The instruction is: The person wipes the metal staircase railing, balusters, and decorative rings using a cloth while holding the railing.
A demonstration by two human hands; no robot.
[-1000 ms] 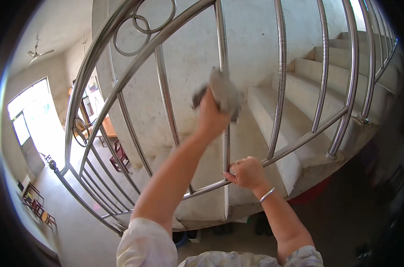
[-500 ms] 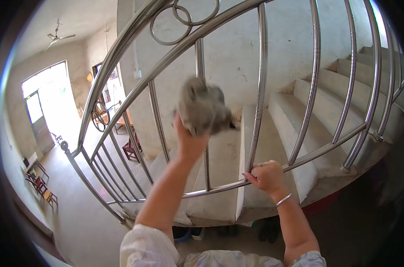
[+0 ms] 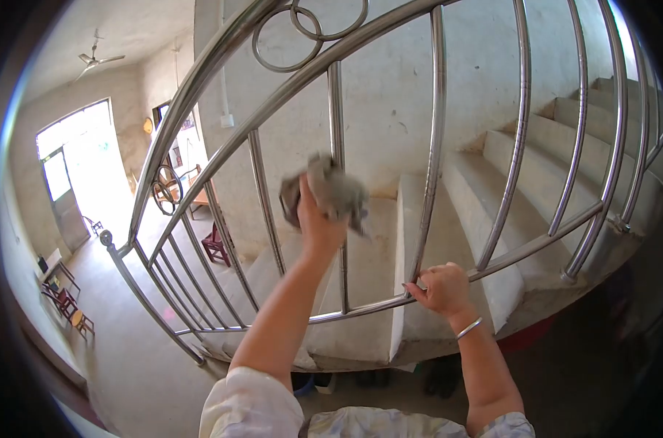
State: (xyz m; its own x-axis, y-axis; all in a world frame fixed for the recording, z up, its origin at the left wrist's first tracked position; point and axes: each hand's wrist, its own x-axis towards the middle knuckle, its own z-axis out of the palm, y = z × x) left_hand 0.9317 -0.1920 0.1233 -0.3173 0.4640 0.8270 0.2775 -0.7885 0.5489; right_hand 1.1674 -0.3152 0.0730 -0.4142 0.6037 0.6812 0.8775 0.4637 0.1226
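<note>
A crumpled grey cloth (image 3: pixel 335 191) is bunched in my left hand (image 3: pixel 320 230), which is closed around it and slightly blurred. The cloth wraps about an upright baluster (image 3: pixel 336 117) of the shiny metal stair railing. Lower and to the right, my right hand (image 3: pixel 442 288) grips the railing where the bottom rail (image 3: pixel 360 312) meets another upright bar (image 3: pixel 433 109). Its thumb lies along the front of the bar, and a silver bangle (image 3: pixel 468 328) circles that wrist.
Behind the railing, concrete steps (image 3: pixel 484 201) climb to the right along a stained wall (image 3: pixel 390 80). A thick handrail (image 3: pixel 193 95) with metal rings (image 3: pixel 287 40) curves overhead. At left are chairs (image 3: pixel 83 323) and a bright doorway (image 3: pixel 101 168). Dark items lie under the stairs.
My left hand has slid the cloth down along the baluster, and the cloth's shape has shifted. My right hand keeps its grip on the railing. The view has shifted slightly.
</note>
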